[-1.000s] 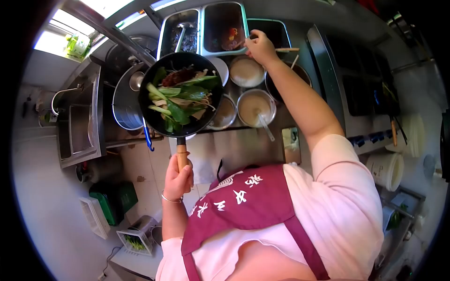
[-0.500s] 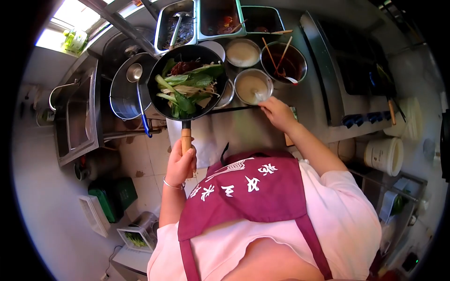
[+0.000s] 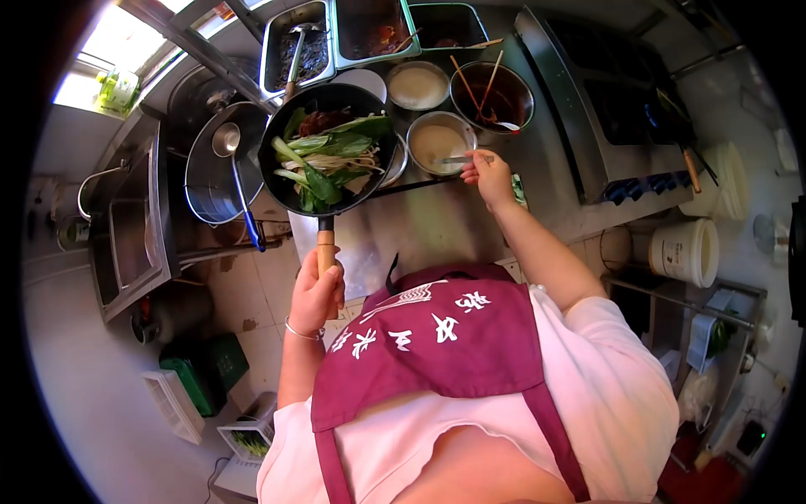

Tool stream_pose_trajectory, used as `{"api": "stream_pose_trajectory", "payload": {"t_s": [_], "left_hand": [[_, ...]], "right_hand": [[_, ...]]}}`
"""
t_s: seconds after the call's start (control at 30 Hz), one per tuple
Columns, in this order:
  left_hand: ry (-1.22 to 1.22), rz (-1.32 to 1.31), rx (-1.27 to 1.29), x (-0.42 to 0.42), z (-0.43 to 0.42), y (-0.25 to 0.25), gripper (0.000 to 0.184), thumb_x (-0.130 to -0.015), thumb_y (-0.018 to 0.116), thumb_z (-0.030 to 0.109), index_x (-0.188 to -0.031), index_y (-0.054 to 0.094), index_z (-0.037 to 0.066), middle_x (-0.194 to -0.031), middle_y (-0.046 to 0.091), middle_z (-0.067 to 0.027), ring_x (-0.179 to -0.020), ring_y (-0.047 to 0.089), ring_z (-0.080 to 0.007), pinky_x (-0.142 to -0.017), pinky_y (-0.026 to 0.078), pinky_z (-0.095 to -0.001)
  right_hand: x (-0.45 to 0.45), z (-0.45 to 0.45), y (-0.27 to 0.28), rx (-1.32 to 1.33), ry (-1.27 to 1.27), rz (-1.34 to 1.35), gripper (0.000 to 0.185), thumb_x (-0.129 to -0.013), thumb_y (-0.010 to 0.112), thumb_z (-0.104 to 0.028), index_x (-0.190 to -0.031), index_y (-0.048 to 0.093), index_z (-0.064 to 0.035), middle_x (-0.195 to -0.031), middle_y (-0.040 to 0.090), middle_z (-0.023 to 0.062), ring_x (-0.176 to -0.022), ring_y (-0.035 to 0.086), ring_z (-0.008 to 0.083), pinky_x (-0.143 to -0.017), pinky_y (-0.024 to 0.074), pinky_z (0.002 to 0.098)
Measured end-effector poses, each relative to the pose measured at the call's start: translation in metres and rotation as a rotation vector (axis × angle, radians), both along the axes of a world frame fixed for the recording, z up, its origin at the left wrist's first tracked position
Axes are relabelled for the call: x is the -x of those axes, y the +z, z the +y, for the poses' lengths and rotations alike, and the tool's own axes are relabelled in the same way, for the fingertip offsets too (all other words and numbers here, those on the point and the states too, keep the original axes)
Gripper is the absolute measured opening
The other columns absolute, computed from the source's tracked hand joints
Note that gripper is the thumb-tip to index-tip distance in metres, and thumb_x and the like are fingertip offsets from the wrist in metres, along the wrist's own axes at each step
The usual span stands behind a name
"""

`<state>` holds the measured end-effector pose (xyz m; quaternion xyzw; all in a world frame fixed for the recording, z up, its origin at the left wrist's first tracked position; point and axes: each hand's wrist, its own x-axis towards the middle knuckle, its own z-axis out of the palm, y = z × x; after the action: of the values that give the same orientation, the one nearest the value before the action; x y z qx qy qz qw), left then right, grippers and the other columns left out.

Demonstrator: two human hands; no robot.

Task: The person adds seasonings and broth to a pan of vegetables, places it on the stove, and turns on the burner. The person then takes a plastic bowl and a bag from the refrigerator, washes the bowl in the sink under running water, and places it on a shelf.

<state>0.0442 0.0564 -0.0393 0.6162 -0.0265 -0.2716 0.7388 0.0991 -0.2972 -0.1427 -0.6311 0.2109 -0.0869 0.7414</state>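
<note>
At the silvery steel counter (image 3: 437,225), my left hand (image 3: 317,290) is gripping a round black pan (image 3: 369,189) of leafy greens (image 3: 319,182) and my right hand (image 3: 487,176) pinching a slim grey spoon (image 3: 457,160) over a round metal bowl (image 3: 437,173), so I'm fearing a distracted tilt spilling greens.

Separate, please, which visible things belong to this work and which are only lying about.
Seemingly in use:
pan with leafy greens, in left hand
spoon, in right hand
pale-filled bowl

Seemingly idle:
green container
white bucket
blue-handled ladle
</note>
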Motion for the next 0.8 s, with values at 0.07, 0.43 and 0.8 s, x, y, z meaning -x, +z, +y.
{"api": "stream_pose_trajectory", "payload": {"t_s": [0.07, 0.43, 0.8], "left_hand": [[-0.007, 0.021, 0.007, 0.000, -0.002, -0.001, 0.035, -0.088, 0.047, 0.013, -0.119, 0.038, -0.001, -0.077, 0.045, -0.0021, -0.050, 0.041, -0.0067, -0.041, 0.038, -0.0194], [0.015, 0.061, -0.045, 0.008, -0.022, 0.006, 0.035, -0.088, 0.048, 0.015, -0.118, 0.038, 0.001, -0.077, 0.045, -0.0022, -0.051, 0.041, -0.0071, -0.042, 0.037, -0.0201], [0.045, 0.092, -0.019, 0.014, -0.033, 0.009, 0.031, -0.089, 0.048, 0.011, -0.116, 0.037, 0.000, -0.076, 0.046, -0.0034, -0.052, 0.045, -0.0087, -0.042, 0.040, -0.0214]], "right_hand": [[0.001, -0.006, -0.001, -0.077, -0.041, 0.031, 0.024, -0.095, 0.043, -0.019, -0.100, 0.057, 0.0001, -0.078, 0.059, 0.0079, -0.064, 0.059, 0.0131, -0.059, 0.0491, 0.0230], [0.000, -0.044, -0.020, -0.415, -0.102, 0.077, 0.024, -0.095, 0.043, -0.022, -0.102, 0.057, -0.0040, -0.077, 0.060, 0.0060, -0.066, 0.057, 0.0121, -0.057, 0.0465, 0.0215], [-0.004, -0.059, -0.018, -0.490, -0.116, 0.051, 0.022, -0.094, 0.044, -0.020, -0.103, 0.057, -0.0037, -0.078, 0.060, 0.0075, -0.066, 0.057, 0.0128, -0.056, 0.0462, 0.0215]]}}
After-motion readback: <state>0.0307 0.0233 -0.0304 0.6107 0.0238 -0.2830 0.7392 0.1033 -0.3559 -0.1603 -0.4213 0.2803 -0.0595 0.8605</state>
